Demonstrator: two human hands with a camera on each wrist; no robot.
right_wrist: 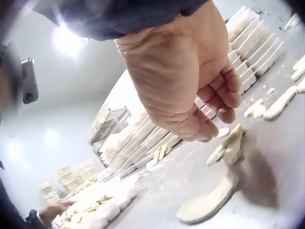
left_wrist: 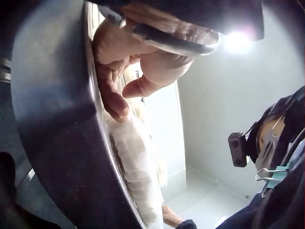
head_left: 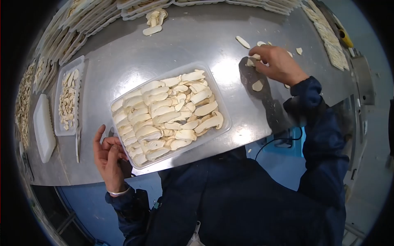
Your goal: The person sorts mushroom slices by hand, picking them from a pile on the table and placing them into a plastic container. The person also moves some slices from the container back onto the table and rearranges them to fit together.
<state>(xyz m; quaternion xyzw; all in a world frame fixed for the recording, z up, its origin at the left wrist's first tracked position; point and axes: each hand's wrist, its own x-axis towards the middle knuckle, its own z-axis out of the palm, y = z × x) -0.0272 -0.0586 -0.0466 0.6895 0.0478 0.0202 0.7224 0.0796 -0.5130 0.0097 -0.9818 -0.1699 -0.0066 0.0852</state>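
Note:
A clear plastic tray [head_left: 221,91] of sliced mushrooms [head_left: 164,112] sits tilted near the table's front edge, slices overlapping in rows on its left and looser on its right. My left hand [head_left: 108,160] is at the tray's left front corner, fingers loosely bent; in the left wrist view a fingertip [left_wrist: 119,109] meets the tray's end. To the right of the tray, my right hand [head_left: 281,65] hovers low over loose mushroom slices, fingers relaxed and pointing down. Right below its fingertips, small pieces [right_wrist: 232,148] and a long curved slice [right_wrist: 207,202] lie on the metal.
Stacked filled trays [head_left: 92,18] line the back and left. A tray of small pieces [head_left: 58,127], a white tray [head_left: 44,127] and a thin knife-like tool [head_left: 77,145] lie left. A mushroom clump [head_left: 156,18] is at the back; a yellow-handled tool [head_left: 345,39] is far right.

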